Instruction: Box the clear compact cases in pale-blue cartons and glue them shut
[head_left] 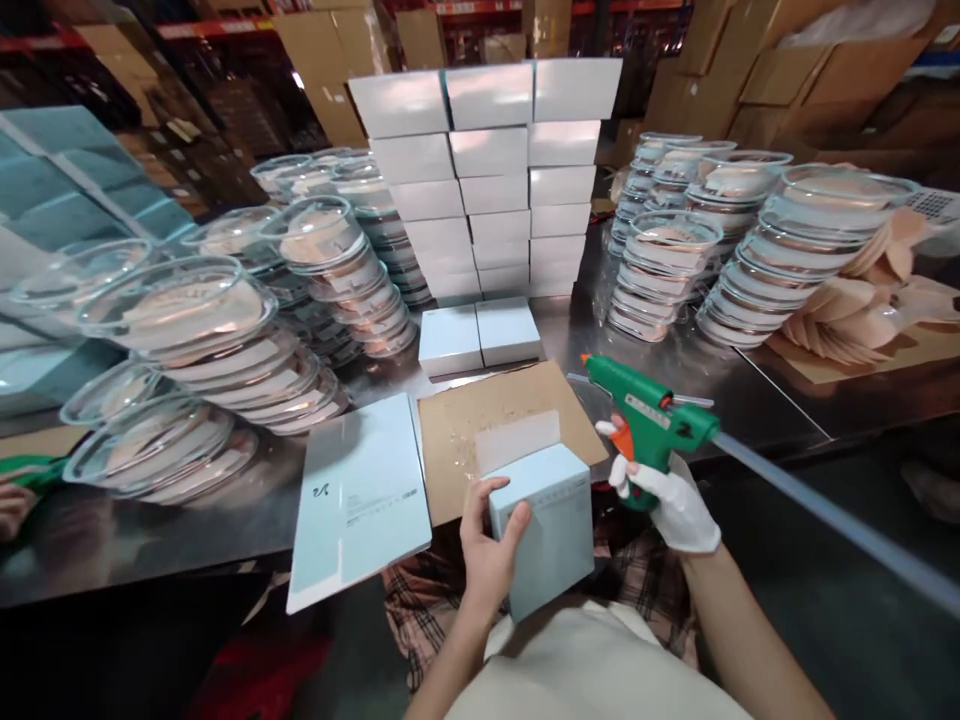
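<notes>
the left hand (489,540), half curled, pinches the box (553,530) above the lap (424,595); the gloved right hand (667,495) wraps the glue gun (651,408). if the one-handed pinch loosens, the box could drop.

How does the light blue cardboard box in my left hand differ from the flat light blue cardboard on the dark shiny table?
The light blue cardboard box is a deep block; the flat light blue cardboard is thin. Your left hand holds the box, while the flat cardboard rests on the dark shiny table, overhanging its edge. Both have light blue faces.
</notes>
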